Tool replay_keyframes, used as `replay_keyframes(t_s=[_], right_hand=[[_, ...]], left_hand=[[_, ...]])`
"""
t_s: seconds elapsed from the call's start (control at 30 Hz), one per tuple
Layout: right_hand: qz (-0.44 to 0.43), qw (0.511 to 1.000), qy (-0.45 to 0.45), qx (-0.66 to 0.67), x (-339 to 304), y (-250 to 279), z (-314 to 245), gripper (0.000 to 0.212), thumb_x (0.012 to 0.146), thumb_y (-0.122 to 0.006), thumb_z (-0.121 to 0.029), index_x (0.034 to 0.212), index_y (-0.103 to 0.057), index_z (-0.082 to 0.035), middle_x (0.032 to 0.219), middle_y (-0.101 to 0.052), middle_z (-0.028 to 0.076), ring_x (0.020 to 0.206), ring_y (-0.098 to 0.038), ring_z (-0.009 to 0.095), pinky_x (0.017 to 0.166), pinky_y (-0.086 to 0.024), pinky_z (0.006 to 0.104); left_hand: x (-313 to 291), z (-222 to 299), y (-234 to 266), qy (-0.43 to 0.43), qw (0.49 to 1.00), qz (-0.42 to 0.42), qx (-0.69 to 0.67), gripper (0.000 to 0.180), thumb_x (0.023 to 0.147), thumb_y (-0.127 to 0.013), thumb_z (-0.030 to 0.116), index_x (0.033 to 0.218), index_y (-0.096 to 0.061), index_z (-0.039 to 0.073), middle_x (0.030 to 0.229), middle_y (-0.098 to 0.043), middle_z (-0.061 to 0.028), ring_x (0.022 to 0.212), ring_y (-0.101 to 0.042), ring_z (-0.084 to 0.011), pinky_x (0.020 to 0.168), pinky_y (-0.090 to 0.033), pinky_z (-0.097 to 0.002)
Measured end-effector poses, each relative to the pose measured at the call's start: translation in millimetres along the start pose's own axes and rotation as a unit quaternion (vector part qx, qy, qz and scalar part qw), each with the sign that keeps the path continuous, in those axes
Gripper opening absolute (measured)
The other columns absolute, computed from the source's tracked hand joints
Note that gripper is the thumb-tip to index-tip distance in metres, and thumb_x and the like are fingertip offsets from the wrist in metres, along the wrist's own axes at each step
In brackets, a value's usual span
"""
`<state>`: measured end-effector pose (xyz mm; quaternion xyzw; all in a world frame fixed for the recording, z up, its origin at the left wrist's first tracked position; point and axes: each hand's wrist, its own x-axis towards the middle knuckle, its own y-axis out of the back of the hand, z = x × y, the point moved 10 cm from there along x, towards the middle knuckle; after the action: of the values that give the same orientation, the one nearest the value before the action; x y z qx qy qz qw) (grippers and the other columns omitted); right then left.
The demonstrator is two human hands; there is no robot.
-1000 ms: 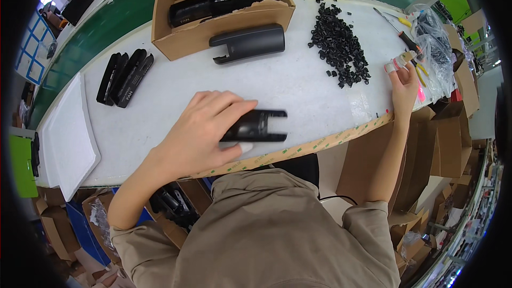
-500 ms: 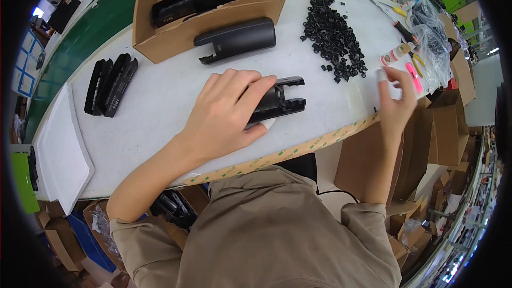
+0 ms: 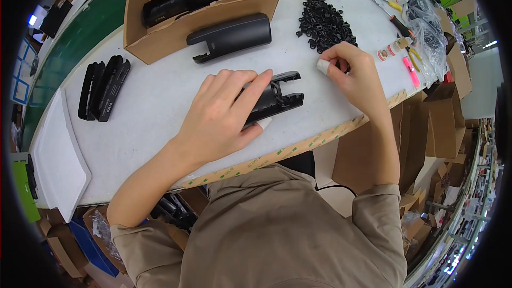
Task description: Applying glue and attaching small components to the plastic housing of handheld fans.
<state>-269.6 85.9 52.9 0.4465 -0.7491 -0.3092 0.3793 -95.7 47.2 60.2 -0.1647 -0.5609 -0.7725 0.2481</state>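
Note:
My left hand point(image 3: 224, 109) is closed over a black plastic housing point(image 3: 285, 101), pressing it down on the white tabletop. Two prongs of its forked end point right, while the rest lies under my palm. A white cover shows on my left thumb. Beside the pile of small black plastic clips point(image 3: 325, 21), my right hand point(image 3: 354, 74) has its thumb and forefinger drawn together in a pinch, white covers on the tips. Whatever sits between them is too small or hidden to make out. Another black housing point(image 3: 232, 37) lies farther off, beyond my left hand.
A cardboard box point(image 3: 160, 45) of black housings stands at the far left. Several narrow black parts point(image 3: 104, 88) lie left, near a white foam sheet point(image 3: 64, 154). At right are a screwdriver point(image 3: 400, 25), a small bottle point(image 3: 392, 49), a pink marker point(image 3: 410, 71) and clear plastic bags point(image 3: 429, 37).
My right hand has moved left from beside the marker and bottle to the near edge of the clip pile. My left hand stays on the housing, which has tilted slightly.

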Motion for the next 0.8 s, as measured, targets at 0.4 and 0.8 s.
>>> replay_keyframes(t_s=[0.4, 0.8], right_hand=[[-0.208, 0.962, -0.144, 0.106, -11.3, -35.8, 6.9, 0.002, 0.076, -0.059, -0.001, 0.078, -0.059, -0.001, 0.062, -0.048, -0.007, 0.053, -0.036, 0.001, 0.047, -0.031, 0.0184], [-0.204, 0.970, 0.127, 0.030, -5.4, -14.7, -33.2, 0.027, 0.069, -0.048, 0.011, 0.090, -0.061, -0.002, 0.078, -0.053, 0.009, 0.065, -0.055, 0.022, 0.058, -0.043, 0.0306]], left_hand=[[-1.3, -11.8, -4.8, 0.067, 0.997, -0.031, -0.008, 0.064, 0.055, -0.071, 0.011, 0.116, -0.052, 0.000, 0.097, -0.052, -0.0111, 0.086, -0.051, -0.0268, 0.073, -0.041, -0.0346], [-4.1, -15.2, -6.2, 0.081, 0.995, -0.037, -0.043, 0.064, 0.054, -0.069, 0.010, 0.115, -0.053, 0.002, 0.099, -0.052, -0.0113, 0.089, -0.051, -0.0280, 0.078, -0.042, -0.0354]])
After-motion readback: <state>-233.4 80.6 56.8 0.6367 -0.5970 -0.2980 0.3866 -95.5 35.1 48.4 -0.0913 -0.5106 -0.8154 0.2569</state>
